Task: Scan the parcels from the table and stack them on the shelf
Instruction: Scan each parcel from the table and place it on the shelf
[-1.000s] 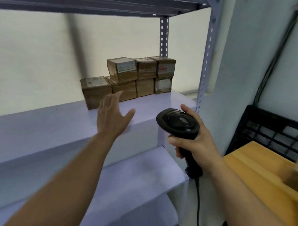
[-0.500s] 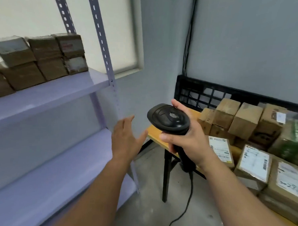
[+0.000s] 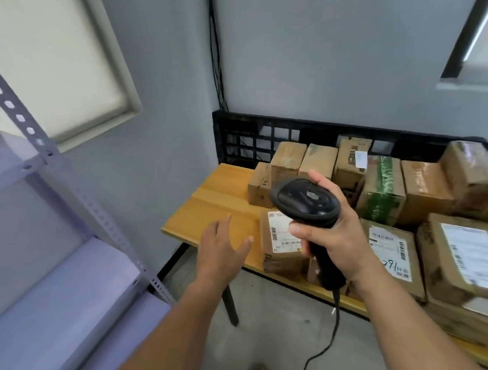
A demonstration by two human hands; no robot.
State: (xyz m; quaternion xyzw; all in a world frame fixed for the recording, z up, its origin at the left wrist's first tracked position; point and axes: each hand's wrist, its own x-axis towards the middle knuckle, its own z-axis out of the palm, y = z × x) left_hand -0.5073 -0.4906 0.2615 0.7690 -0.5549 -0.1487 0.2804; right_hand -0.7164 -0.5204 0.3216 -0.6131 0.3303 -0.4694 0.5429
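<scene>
The right hand grips the handle of a black barcode scanner, whose cable hangs toward six o'clock. The left hand is wide, with fingers spread and holding nothing, over the near edge of the wooden desk. Brown parcels crowd the desk from one to four o'clock of the view. A labelled parcel lies just at three o'clock of the left hand. The lilac shelf stands at eight o'clock, and a black crate stands behind the desk at twelve

Diffuse light from cream-blinded window; shadows faint. Blur softens brown cardboard parcels at yellow wooden table's right edge.
</scene>
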